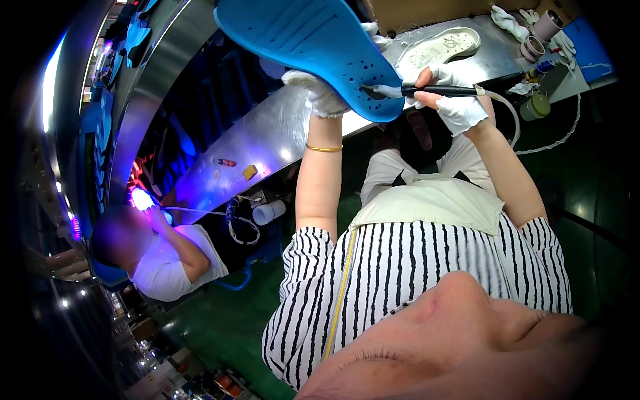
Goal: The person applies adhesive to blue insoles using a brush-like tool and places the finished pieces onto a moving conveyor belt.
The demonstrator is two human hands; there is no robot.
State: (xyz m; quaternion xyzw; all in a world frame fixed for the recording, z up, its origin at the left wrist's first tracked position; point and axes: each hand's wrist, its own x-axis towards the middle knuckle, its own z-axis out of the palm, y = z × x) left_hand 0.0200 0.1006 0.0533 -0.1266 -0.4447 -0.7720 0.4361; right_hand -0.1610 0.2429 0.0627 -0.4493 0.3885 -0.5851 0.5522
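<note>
A big blue shoe sole (313, 47) with a cluster of small holes is held up in front of me, over the metal table. My left hand (317, 95), in a fluffy white glove, is closed on its near edge. The fingers behind the sole are mostly hidden. My right hand (450, 100), in a white glove with bare fingertips, grips a black-handled brush (440, 91). Its pale head and dark tip touch the holed end of the sole. A whitish cord or tube runs from the handle's rear. Behind it lies a white shoe sole (440, 50).
At left, a co-worker (177, 257) sits by a bright bluish light. A small red item (227, 163) and a yellow block (250, 173) lie on the metal table (280, 133). White gloves (510, 25), cups (547, 25), a yellowish jar (535, 107) and a blue bin (590, 47) are at right.
</note>
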